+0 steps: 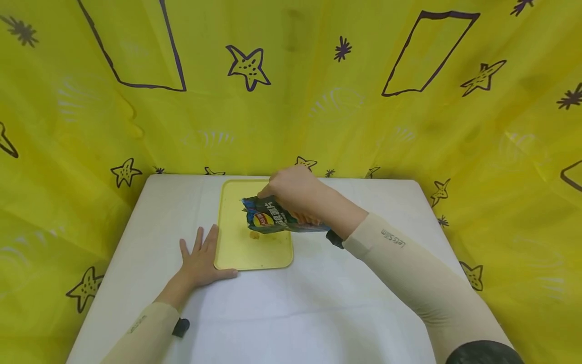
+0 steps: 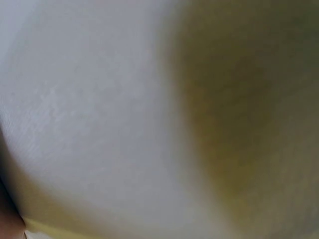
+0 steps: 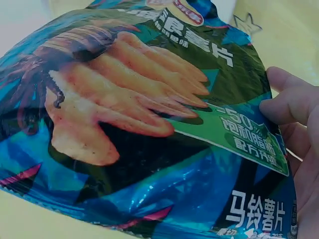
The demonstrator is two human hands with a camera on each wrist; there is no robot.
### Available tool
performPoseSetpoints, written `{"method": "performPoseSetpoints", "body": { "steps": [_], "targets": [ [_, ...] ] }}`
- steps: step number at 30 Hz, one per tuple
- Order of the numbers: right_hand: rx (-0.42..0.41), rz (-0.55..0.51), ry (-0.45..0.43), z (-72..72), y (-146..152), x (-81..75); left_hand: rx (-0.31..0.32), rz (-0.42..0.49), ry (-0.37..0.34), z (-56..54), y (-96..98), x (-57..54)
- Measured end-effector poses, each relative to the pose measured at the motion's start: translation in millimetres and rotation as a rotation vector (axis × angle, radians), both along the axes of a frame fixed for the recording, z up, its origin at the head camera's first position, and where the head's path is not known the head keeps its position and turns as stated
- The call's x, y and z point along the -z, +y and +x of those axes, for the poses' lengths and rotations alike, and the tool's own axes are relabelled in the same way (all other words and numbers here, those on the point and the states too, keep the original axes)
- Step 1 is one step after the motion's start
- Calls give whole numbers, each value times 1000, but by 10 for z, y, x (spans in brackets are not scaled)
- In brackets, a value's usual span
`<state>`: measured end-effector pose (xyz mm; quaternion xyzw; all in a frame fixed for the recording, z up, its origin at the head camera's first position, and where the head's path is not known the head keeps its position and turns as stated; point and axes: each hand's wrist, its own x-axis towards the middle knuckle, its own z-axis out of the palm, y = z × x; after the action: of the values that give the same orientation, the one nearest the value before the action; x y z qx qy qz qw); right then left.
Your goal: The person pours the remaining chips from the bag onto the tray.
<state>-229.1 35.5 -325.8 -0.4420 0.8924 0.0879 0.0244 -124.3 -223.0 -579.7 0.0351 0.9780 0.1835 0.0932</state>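
Observation:
My right hand grips a dark blue-green potato chip bag from above. The bag lies nearly sideways over a yellow tray, with its crumpled end pointing left. Seen from the right wrist, the bag shows printed chips and Chinese lettering, and my thumb and fingers clasp its right edge. Below the bag, a few small chip pieces lie on the tray. My left hand is spread flat at the tray's lower left corner, thumb along the front edge. The left wrist view is mostly blurred.
A white cloth covers the table around the tray. Behind it and at both sides hangs a yellow curtain with drawn starfish and shells. Black straps or devices show at the wrists.

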Motion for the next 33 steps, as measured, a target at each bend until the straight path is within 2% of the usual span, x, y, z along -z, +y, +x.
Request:
{"method": "performPoseSetpoints", "body": {
  "steps": [9, 18, 22, 29, 33],
  "targets": [
    [17, -17, -31, 6, -3, -59, 0, 7, -4, 20, -3, -17],
    [16, 3, -22, 16, -33, -34, -4, 2, -16, 24, -1, -12],
    [1, 7, -32, 16, -29, -25, 1, 1, -10, 18, -2, -5],
    [39, -28, -47, -20, 16, -88, 9, 5, -14, -15, -24, 11],
    [34, -30, -58, -30, 20, -78, 12, 5, -4, -21, -46, 12]
  ]
}}
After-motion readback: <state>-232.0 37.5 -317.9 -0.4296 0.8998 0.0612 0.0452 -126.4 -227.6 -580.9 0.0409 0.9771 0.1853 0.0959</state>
